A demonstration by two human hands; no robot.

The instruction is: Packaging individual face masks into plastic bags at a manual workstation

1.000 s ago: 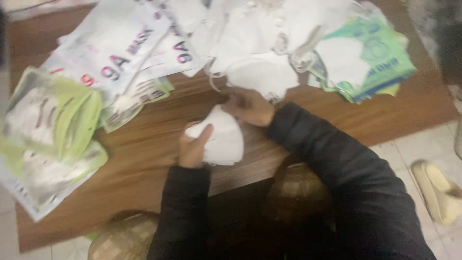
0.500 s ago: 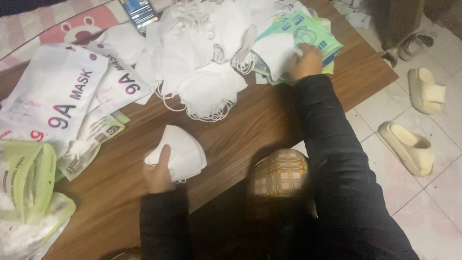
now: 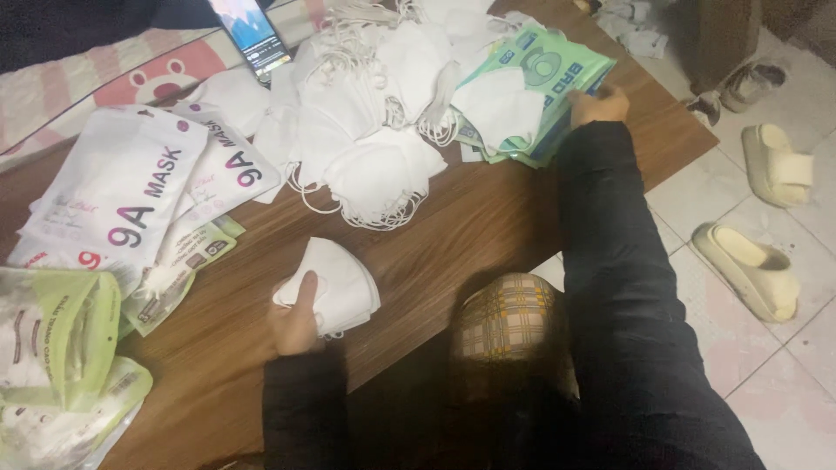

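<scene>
1. Left hand (image 3: 294,324) at 6 o'clock on the counter (image 3: 453,235): grip closed around white masks (image 3: 335,283); keep them stacked.
2. Right hand (image 3: 596,106) at 1 o'clock touches green packets (image 3: 557,74); grip unclear. Take only one.

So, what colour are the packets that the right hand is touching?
Green with blue edges, seen in the head view: the right hand rests on the green packets.

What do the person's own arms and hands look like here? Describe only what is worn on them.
Both arms are covered by long, dark, almost black sleeves of plain soft cloth that reach to the wrists. The left hand and the right hand are bare: no gloves, and no rings, watch or markings that can be made out.
</scene>
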